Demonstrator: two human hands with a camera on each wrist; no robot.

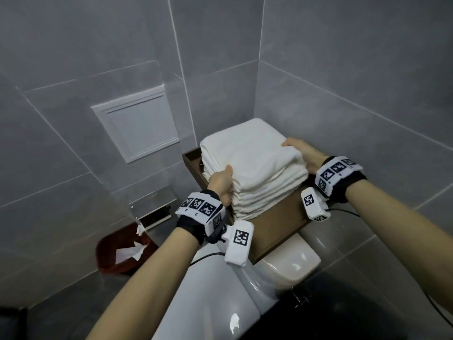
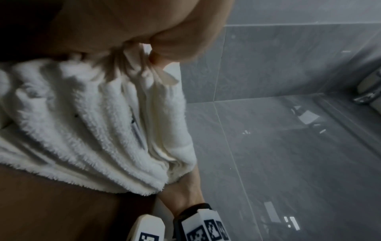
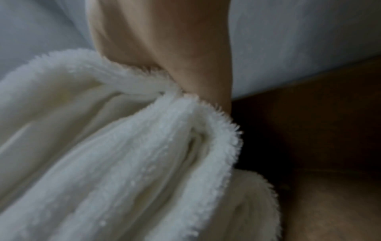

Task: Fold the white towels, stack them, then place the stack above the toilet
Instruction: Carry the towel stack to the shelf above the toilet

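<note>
Two hands hold a stack of folded white towels (image 1: 253, 165) on a brown wooden tray (image 1: 279, 223) over the toilet (image 1: 289, 263).
Left to right: a red bin (image 1: 115, 253) with crumpled paper sits on the floor by the left wall, below a white wall panel (image 1: 136, 123); open floor lies between it and the toilet. The left hand (image 1: 221, 184) reaches forward, its grip closed on the stack's near-left corner, thumb on top and fingers (image 2: 164, 53) pinching the layers. The stack covers the tray's far part, leaving the near wood bare, and its far edge lies close to the tiled corner. The right hand (image 1: 304, 153) clasps the stack's right edge, thumb on top, close beside the right wall.
</note>
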